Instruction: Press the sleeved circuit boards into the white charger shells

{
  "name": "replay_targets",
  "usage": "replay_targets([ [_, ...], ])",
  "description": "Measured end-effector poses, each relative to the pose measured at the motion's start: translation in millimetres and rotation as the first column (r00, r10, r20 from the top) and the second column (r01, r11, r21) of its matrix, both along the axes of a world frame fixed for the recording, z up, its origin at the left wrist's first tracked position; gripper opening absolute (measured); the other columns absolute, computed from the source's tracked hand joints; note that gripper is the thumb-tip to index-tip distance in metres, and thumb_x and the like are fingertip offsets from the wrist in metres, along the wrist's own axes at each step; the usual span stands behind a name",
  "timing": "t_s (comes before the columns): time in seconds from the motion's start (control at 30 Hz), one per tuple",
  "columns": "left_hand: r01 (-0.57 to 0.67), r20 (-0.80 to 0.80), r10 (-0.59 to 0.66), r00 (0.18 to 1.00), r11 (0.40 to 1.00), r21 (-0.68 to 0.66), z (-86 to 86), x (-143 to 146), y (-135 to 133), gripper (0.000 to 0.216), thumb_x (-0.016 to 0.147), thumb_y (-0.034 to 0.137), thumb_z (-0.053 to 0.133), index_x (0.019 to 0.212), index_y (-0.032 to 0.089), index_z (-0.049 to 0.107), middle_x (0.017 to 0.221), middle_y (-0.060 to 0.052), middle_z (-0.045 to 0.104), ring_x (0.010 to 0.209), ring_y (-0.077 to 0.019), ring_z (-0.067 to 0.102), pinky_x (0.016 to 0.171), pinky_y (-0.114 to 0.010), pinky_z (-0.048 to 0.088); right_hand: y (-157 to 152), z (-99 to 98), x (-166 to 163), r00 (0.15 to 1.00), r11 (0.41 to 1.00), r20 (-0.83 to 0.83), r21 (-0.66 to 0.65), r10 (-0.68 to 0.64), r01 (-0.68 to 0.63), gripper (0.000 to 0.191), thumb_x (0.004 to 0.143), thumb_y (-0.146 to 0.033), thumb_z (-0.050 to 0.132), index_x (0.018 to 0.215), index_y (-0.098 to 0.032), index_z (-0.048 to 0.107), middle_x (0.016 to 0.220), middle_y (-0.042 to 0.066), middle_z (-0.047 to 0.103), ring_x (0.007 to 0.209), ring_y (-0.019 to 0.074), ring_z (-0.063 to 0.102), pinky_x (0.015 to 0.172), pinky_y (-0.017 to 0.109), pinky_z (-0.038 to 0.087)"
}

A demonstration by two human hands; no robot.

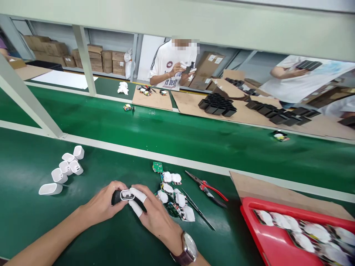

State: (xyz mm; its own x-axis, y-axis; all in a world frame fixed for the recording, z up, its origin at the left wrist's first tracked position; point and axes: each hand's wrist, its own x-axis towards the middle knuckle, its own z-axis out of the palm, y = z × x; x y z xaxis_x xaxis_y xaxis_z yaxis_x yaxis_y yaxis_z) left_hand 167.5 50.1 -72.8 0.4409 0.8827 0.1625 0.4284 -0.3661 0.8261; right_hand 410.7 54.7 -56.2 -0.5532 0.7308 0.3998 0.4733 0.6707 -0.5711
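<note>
Between my hands is a small oval housing [127, 195], dark on its left side, with a white rim around an open end. Grey and dark parts show inside that opening. My left hand [107, 201] is closed around the housing's dark side. White finger covers sit on the thumb and forefinger of my right hand [154, 214], which pinch the white rim from the right. Just beyond the right hand lie several small circuit boards [180, 197] topped with white pads. A green board [158, 167] lies at their far end.
Several white housings [59, 175] stand at left. Red-handled pliers [206, 187] and tweezers [198, 209] lie right of the boards. A red tray [257, 236] holds more boards. Beyond the pale rail [138, 150] runs a green belt [177, 125]; co-workers handle dark parts across it.
</note>
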Motion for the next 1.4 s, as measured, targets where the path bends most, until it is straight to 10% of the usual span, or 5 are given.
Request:
replay_targets([
  [0.23, 0.069, -0.027, -0.070, 0.997, 0.997, -0.033, 5.0, 4.2, 4.5, 0.061, 0.100, 0.028, 0.068, 0.154, 0.035, 0.040, 0.142, -0.010, 0.061, 0.104, -0.0226, 0.068, 0.091, -0.041, 0.061, -6.7, -3.3, -4.8, 0.993, 0.992, -0.105, -0.125, -0.049, 0.036, 0.043, 0.100, -0.020, 0.066, 0.140, -0.027, 0.053, 0.131, 0.010, 0.066, 0.113, 0.0240, 0.072, 0.097, 0.041, 0.065],
  [0.53, 0.115, -0.110, -0.109, 0.988, 0.992, 0.050, 16.6, -1.6, 6.9, 0.046, 0.102, 0.022, 0.066, 0.145, 0.033, 0.054, 0.133, -0.008, 0.060, 0.122, -0.0251, 0.060, 0.104, -0.039, 0.054, -3.7, -1.0, -7.2, 0.931, 0.949, -0.363, -0.305, -0.042, -0.076, 0.041, 0.098, -0.012, 0.063, 0.136, -0.028, 0.061, 0.128, 0.007, 0.067, 0.109, 0.0186, 0.073, 0.092, 0.032, 0.067],
  [1.03, 0.133, -0.180, -0.093, 0.979, 0.965, 0.224, 15.1, 0.8, 2.2, 0.047, 0.100, 0.009, 0.058, 0.142, 0.028, 0.052, 0.125, -0.009, 0.054, 0.119, -0.0235, 0.058, 0.100, -0.035, 0.053, -1.6, -4.7, -4.2, 0.968, 0.997, -0.248, -0.071, -0.042, 0.025, 0.022, 0.104, -0.013, 0.056, 0.120, -0.022, 0.068, 0.114, 0.009, 0.072, 0.099, 0.0209, 0.071, 0.083, 0.034, 0.061],
  [1.4, 0.279, -0.190, -0.262, 0.946, 0.958, 0.068, 24.5, -0.2, 2.4, 0.049, 0.104, 0.008, 0.056, 0.147, 0.030, 0.052, 0.133, -0.011, 0.055, 0.128, -0.0259, 0.053, 0.109, -0.040, 0.051, 7.0, 7.1, 9.1, 0.994, 0.995, -0.065, -0.044, 0.086, -0.089, 0.011, 0.100, -0.012, 0.055, 0.102, -0.023, 0.057, 0.098, 0.004, 0.065, 0.083, 0.0180, 0.063, 0.072, 0.031, 0.053],
])
